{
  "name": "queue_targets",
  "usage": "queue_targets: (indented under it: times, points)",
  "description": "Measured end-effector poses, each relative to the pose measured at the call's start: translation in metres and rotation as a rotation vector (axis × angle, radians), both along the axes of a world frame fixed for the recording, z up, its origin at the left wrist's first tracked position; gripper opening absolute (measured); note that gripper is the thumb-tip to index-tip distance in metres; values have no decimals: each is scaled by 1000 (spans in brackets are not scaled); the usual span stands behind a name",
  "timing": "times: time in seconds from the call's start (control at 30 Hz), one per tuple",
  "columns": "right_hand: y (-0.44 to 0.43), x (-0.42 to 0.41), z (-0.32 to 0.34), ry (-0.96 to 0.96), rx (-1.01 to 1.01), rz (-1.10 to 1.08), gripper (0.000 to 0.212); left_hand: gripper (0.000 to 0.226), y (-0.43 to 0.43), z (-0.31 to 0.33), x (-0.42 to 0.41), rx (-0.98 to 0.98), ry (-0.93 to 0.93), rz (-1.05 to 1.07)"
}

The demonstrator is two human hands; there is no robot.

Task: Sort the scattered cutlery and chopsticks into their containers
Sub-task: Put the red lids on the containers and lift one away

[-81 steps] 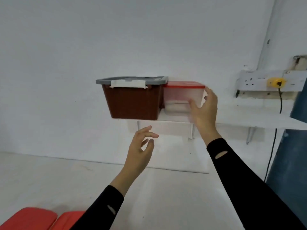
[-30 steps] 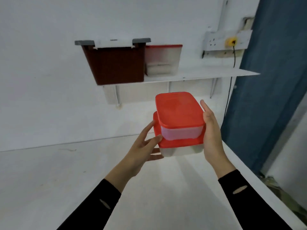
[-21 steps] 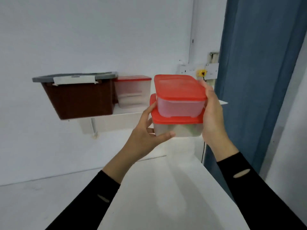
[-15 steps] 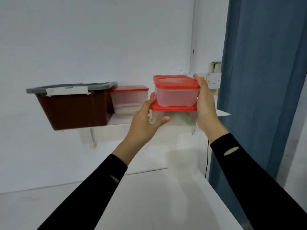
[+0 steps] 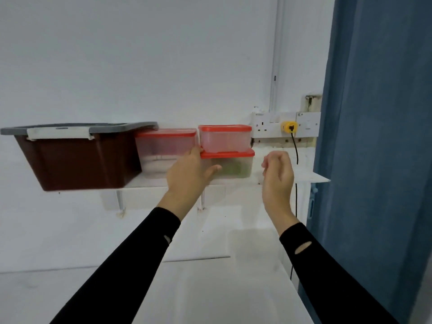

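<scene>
On the wall shelf [image 5: 304, 177], near its right end, a small upper container [image 5: 225, 139] sits stacked on a wider lower container [image 5: 236, 166], both red-lidded. Our left hand [image 5: 189, 175] touches the stack's left side, fingers relaxed; our right hand [image 5: 278, 171] hangs loosely curled, empty, just beside. We judge them light, stiff, slick: hold both side walls.

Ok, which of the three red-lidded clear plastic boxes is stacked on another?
The smallest red-lidded box, atop the wider box with green contents; the third stands alone on the shelf.
</scene>
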State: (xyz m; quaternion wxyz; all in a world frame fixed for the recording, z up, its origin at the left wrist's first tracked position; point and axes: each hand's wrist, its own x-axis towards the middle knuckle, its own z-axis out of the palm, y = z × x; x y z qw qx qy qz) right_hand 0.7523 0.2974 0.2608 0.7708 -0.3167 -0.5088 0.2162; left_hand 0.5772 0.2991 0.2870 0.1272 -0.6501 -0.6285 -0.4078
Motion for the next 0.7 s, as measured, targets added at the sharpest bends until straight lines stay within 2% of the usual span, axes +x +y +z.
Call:
queue_targets:
  times: [0.07, 0.17, 0.23, 0.37, 0.47, 0.5, 0.6, 0.67, 0.7]
  points:
    - [-5, 8, -32, -76, -12, 77, 32, 62, 11, 2, 3, -9, 49, 56]
    - [6, 21, -80, -232, -185, 118, 38, 58, 23, 5, 10, -19, 125, 106]
    - [22, 28, -112, -279, -416, 139, 35, 55, 28, 7, 13, -39, 147, 133]
    - [61, 45, -175, -300, -1039, 206, 23, 57, 30, 7, 16, -36, 162, 186]
    - [76, 46, -212, -296, -1283, 284, 50, 58, 34, 1, 16, -21, 149, 181]
    - [81, 45, -220, -234, -1338, 350, 59, 58, 35, 0, 15, -12, 149, 178]
    - [98, 38, -240, 186, -1339, 536, 78, 58, 40, -3, 13, 19, 143, 170]
    - [112, 31, -255, 114, -1274, 468, 85, 59, 41, -6, 13, 34, 136, 165]
    - [117, 26, -259, 146, -1248, 394, 90, 59, 41, -6, 13, 38, 135, 163]
